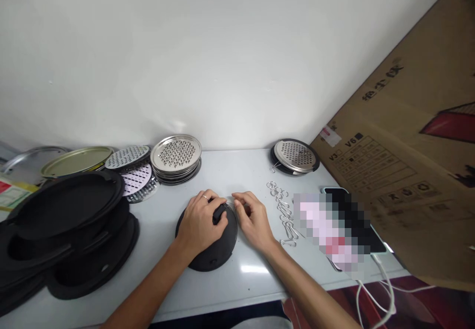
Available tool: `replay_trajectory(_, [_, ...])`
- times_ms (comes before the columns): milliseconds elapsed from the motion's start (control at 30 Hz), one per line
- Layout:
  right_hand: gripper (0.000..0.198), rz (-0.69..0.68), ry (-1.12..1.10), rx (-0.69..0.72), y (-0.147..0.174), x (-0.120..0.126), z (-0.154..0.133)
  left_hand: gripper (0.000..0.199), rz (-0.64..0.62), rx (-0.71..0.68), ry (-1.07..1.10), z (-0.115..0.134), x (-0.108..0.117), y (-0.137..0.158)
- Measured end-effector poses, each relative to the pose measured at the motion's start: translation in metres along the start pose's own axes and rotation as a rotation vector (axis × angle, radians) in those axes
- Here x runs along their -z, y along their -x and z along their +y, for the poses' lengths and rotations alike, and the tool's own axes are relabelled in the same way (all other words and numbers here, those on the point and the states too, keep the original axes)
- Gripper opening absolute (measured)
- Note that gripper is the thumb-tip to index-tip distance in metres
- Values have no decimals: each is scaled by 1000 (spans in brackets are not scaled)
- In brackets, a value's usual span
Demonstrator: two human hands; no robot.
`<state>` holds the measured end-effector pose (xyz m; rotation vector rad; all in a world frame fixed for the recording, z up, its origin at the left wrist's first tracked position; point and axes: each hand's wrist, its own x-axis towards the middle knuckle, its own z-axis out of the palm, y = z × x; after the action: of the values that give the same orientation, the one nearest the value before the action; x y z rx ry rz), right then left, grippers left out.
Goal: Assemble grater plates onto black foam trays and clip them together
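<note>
A black round plastic base (214, 255) lies on the table in front of me. My left hand (203, 217) rests over its top, thumb and fingers closed around a raised black part (219, 212) at its far side. My right hand (253, 217) is at the base's right edge, thumb and forefinger pinched together. A thin, shiny bit shows near those fingertips, too small to name. To the right of my right hand lies a row of bent metal wire hooks (285, 210) with several small rings among them.
Black round bases (67, 205) are piled at the left. Along the wall stand a gold disc (77, 162), grater discs (128, 157) and a stack of steel grater discs (176, 153). A black-rimmed grater (296, 156) lies at the back right, near a phone (376, 237) and a cardboard box (404, 136).
</note>
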<state>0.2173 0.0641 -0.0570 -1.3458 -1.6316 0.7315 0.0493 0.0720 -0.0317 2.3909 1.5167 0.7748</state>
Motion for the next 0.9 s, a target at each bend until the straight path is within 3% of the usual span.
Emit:
replay_trajectory(167, [20,-53,13,22,1,1,-4,28,175,63,55,-10,19,1])
replay_trajectory(267, [20,-74,52,20,2,2,-9,35,235,156,-12,-22,34,21])
replay_trajectory(367, [27,-120,105,22,6,1,-15,46,94,306,-173,-34,39,55])
replay_trajectory(467, [51,-169,151,12,13,-2,-20,51,-2,424,-148,-45,31,85])
replay_trajectory(533, [58,-186,165,-4,18,-4,-22,55,-2,497,-51,-51,24,96])
replay_trajectory(633, [62,-195,147,-41,22,-4,-22,63,97,590,250,-52,19,95])
replay_trajectory(733, [67,-154,-99,-160,22,-2,-22,68,165,641,585,-38,23,85])
replay_trajectory(800, [64,-149,-311,-220,21,-1,-22,61,229,612,677,-24,28,79])
replay_trajectory(900, [48,-225,-463,-240,23,3,-28,46,311,470,644,-9,34,72])
